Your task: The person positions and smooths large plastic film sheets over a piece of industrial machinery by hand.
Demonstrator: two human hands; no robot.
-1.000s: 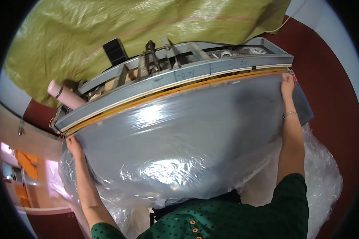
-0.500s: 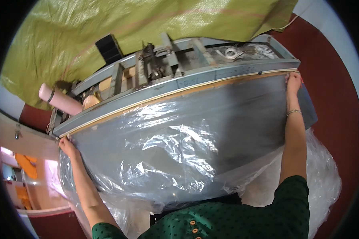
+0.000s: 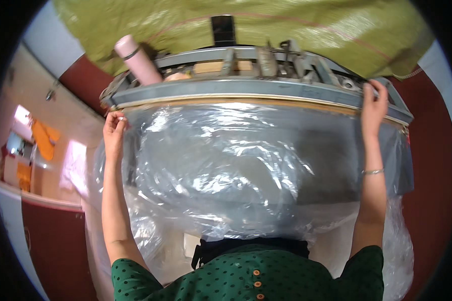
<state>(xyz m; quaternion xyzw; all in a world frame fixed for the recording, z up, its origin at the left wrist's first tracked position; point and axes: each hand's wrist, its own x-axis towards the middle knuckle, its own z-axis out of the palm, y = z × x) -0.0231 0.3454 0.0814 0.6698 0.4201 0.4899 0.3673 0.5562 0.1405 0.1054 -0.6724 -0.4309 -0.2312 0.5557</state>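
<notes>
And the right hand (image 3: pixel 374 108) has come off the far right corner, shifting inward along the metal frame (image 3: pixel 226 89), while the left hand (image 3: pixel 113 131) stays out at the other end! The whole view has swung round too. The left thumb and fingertips are pinched together at the near-side clear plastic sheet (image 3: pixel 236 165), by its upper left corner, presumably to keep that end from slipping. The right fingers sit half-curled over the front rail; whether they grip anything, I cannot tell. The sheet lies between both forearms, glossy and wrinkled, its top edge along the frame; arms that wide look suited to its full breadth. Beyond, the pink bottle (image 3: pixel 138 60) leans, seemingly propped by the frame's left end.
</notes>
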